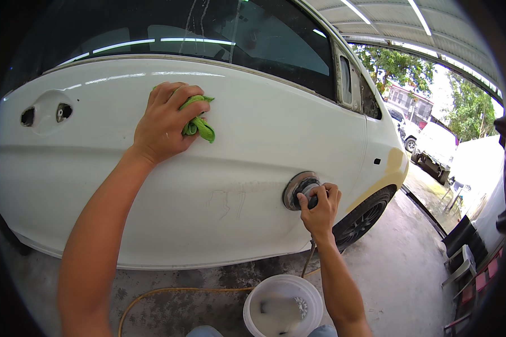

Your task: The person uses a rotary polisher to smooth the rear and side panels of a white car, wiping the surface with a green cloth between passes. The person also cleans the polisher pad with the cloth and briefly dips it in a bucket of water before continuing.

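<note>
Before me stands a white car door (253,140), its handle removed and two dark holes left in the recess. My left hand (167,121) is closed round a bunched green cloth (198,121) and rests against the upper part of the door. Lower and to the right, my right hand (321,208) grips a round orbital sander (301,190), whose disc lies against the door near the front wheel arch. Left of the disc, brownish smears and thin drip lines (230,202) mark the paint. A hose runs down from the sander beneath my right wrist.
A white bucket (252,309) of cloudy water stands on the concrete floor by my knees. The yellow hose (174,290) curves across the floor behind it. The front wheel (365,218) is at the right. Chairs (462,264) line the right side, with parked vehicles (433,143) outside.
</note>
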A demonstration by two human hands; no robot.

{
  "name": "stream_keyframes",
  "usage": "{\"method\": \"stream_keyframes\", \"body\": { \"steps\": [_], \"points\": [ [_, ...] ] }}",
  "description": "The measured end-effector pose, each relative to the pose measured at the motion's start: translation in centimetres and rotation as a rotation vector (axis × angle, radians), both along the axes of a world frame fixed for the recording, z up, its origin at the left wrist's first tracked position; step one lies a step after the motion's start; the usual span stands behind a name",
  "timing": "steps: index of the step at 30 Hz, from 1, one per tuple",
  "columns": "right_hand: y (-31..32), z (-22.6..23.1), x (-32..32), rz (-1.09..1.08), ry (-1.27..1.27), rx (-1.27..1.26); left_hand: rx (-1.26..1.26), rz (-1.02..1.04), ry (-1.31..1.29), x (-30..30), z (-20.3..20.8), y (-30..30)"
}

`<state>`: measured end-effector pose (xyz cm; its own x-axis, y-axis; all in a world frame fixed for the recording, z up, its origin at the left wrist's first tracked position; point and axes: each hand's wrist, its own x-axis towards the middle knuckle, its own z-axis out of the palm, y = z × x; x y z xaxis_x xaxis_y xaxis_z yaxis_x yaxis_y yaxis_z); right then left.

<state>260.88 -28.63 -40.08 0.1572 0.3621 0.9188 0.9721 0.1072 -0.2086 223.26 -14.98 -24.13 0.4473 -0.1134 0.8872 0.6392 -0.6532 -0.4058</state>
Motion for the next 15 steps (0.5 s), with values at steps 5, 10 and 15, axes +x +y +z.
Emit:
{"method": "stream_keyframes", "body": {
  "steps": [5, 10, 15],
  "points": [
    [0.1, 2.7, -12.0, 0.166, -0.132, -0.059, -0.068, -0.073, 0.079, -1.3, 0.3, -0.2],
    [1.2, 2.9, -18.9, 0.251, -0.313, 0.017, -0.007, -0.017, 0.115, -1.8, 0.4, -0.1],
    [1.2, 1.8, -15.4, 0.110, -0.156, 0.026, 0.024, -0.010, 0.072, -1.2, -0.1, 0.2]
  ]
}}
